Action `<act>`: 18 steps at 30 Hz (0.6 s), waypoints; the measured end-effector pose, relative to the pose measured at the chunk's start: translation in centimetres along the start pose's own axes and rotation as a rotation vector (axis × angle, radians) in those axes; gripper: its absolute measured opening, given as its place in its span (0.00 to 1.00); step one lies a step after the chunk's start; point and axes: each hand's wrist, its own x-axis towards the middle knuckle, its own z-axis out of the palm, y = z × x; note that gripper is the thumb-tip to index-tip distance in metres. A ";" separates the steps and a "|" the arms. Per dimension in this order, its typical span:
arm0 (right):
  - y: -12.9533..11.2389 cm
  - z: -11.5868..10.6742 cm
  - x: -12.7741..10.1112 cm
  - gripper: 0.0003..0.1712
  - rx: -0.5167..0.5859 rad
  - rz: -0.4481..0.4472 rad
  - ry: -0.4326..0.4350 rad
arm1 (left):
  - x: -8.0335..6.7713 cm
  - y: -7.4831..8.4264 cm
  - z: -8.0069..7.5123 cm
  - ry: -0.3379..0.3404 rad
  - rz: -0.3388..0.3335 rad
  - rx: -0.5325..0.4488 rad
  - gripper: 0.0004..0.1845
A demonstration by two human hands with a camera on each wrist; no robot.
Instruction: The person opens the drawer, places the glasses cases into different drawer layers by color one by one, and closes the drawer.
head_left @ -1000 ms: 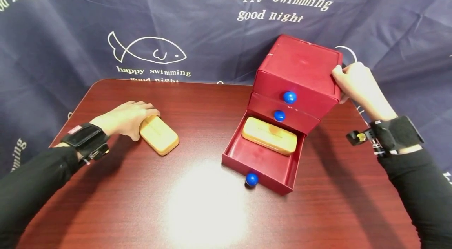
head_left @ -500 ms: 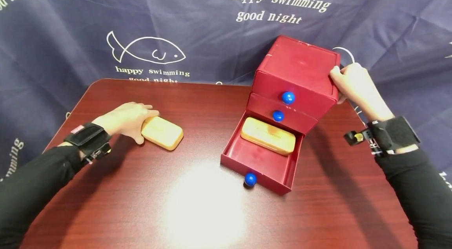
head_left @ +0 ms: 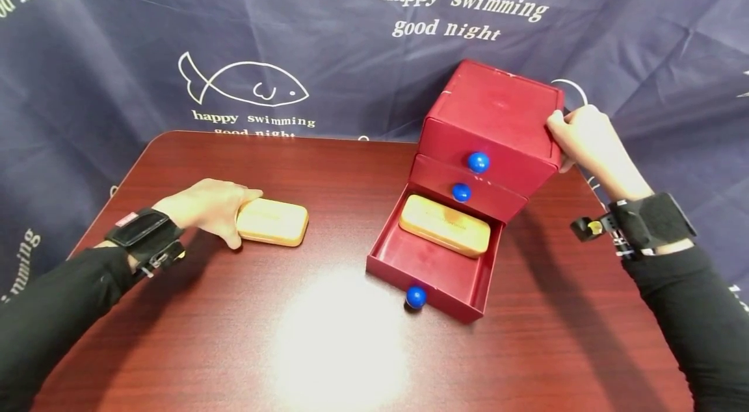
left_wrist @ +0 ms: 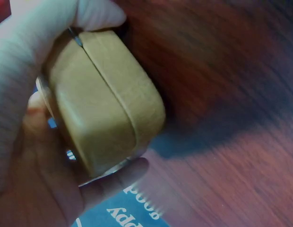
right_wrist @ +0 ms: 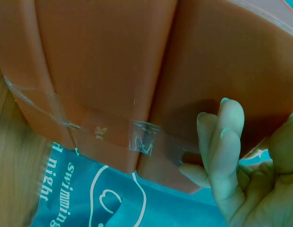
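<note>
My left hand (head_left: 213, 207) grips one end of a yellow hard glasses case (head_left: 275, 222), thumb along its near side and fingers over the far side. A seam runs round the end of that case (left_wrist: 106, 99) in the left wrist view. A red drawer cabinet (head_left: 497, 106) with blue ball knobs stands at the back right. Its bottom drawer (head_left: 433, 269) is pulled out, with a second yellow glasses case (head_left: 445, 225) lying along its inner end. My right hand (head_left: 588, 139) holds the cabinet's upper right edge, thumb on top, fingers (right_wrist: 227, 142) against the side wall.
The brown wooden table (head_left: 328, 171) spreads between my left hand and the cabinet, with a bright glare in front. A dark blue printed cloth (head_left: 351, 74) hangs behind the table. Clear tape (right_wrist: 144, 137) crosses the cabinet's side.
My left hand has turned the glasses case from slanting to lying nearly sideways, its free end swinging right and away from me. The right hand keeps its hold on the cabinet; the drawer stays put.
</note>
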 end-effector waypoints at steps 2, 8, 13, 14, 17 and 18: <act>0.0 0.0 0.0 0.32 0.000 0.000 0.000 | -0.1 0.2 -0.2 -0.014 -0.014 0.000 0.49; -0.1 -0.1 -0.2 0.32 -0.006 0.000 0.003 | -0.4 1.3 -1.4 -0.007 -0.036 0.064 0.40; -0.1 0.0 -0.2 0.33 -0.007 -0.004 -0.002 | -0.9 3.0 -2.7 0.055 -0.018 0.131 0.30; -0.1 0.0 -0.2 0.33 -0.010 -0.005 -0.002 | -1.1 3.3 -2.9 0.070 -0.011 0.142 0.29; -0.1 0.1 -0.2 0.32 -0.017 -0.008 -0.002 | -1.5 4.0 -3.3 0.112 0.014 0.161 0.30; -0.1 0.1 -0.2 0.32 -0.020 -0.010 0.000 | -1.6 4.1 -3.3 0.120 0.019 0.167 0.30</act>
